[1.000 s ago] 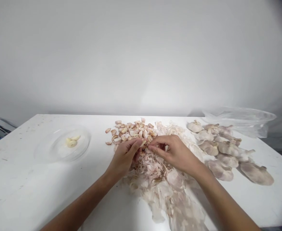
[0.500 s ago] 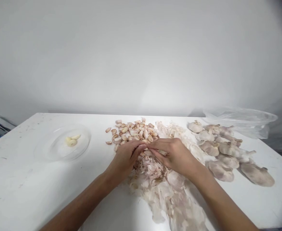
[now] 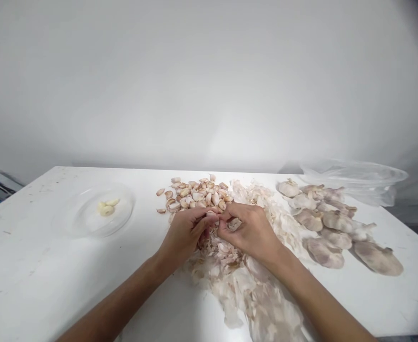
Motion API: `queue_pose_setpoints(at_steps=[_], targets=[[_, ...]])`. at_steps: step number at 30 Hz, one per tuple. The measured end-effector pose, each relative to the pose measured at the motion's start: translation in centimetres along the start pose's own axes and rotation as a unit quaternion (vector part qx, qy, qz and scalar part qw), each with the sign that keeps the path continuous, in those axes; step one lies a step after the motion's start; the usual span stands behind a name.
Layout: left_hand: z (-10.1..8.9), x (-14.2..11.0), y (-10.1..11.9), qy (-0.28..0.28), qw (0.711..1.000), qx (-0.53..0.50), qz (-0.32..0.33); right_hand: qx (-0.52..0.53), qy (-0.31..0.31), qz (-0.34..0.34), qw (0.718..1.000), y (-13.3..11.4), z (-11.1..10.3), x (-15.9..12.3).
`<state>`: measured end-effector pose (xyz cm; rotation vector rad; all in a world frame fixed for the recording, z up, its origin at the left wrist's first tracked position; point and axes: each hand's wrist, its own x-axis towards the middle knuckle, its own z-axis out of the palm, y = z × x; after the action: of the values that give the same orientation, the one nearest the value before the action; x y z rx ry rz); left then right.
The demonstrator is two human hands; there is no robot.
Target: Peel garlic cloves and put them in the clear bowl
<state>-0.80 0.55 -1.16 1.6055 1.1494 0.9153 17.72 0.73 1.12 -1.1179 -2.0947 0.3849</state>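
My left hand (image 3: 187, 231) pinches a garlic clove (image 3: 212, 213), which shows between thumb and forefinger. Against that clove, the thumb and forefinger of my right hand (image 3: 247, 230) are pressed together in a pinch; whether they grip a bit of skin or the clove itself is hidden. Just beyond my fingers lies a pile of unpeeled garlic cloves (image 3: 198, 192). Loose garlic skins (image 3: 226, 251) spread beneath and between both hands. On the left, a clear plate (image 3: 83, 228) bears several pale peeled cloves (image 3: 107, 207).
Whole garlic bulbs (image 3: 332, 221) lie grouped on the right side of the white table (image 3: 140, 294). A clear plastic bag (image 3: 358, 178) rests behind them near the back edge. More papery skins (image 3: 266, 304) trail toward the front edge. A plain wall (image 3: 209, 85) rises behind.
My right fingers have curled from stretched-out to a tighter bent pinch at the clove. The clove shows more between my left fingers. The pile and plate look the same.
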Motion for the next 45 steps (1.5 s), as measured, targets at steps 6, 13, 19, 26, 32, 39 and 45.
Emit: queue_pose_setpoints(at_steps=[6,13,19,26,32,39,45], targets=[[-0.5,0.0,0.3,-0.043,0.997,0.054,0.036,0.034,-0.001,0.059,0.998,-0.2,0.2,0.1],[-0.8,0.0,0.9,-0.122,0.991,0.049,0.018,0.241,0.006,0.165,0.956,0.0,-0.2,0.4],[-1.0,-0.7,1.5,-0.167,0.985,0.027,0.031,0.264,0.098,0.166,0.945,0.4,-1.1,0.7],[-0.9,-0.2,0.7,-0.097,0.970,-0.220,-0.035,0.133,-0.056,0.104,0.984,1.8,-2.5,0.7],[-0.9,0.3,0.2,-0.003,0.970,-0.240,-0.023,0.072,-0.127,0.046,0.988,1.2,-1.8,0.7],[-0.7,0.4,0.5,0.038,0.983,-0.180,0.022,0.154,0.013,0.092,0.984,0.2,-1.4,0.7],[-0.4,0.3,0.5,0.074,0.983,-0.168,0.029,0.137,0.022,0.065,0.988,-0.7,-1.1,0.5]])
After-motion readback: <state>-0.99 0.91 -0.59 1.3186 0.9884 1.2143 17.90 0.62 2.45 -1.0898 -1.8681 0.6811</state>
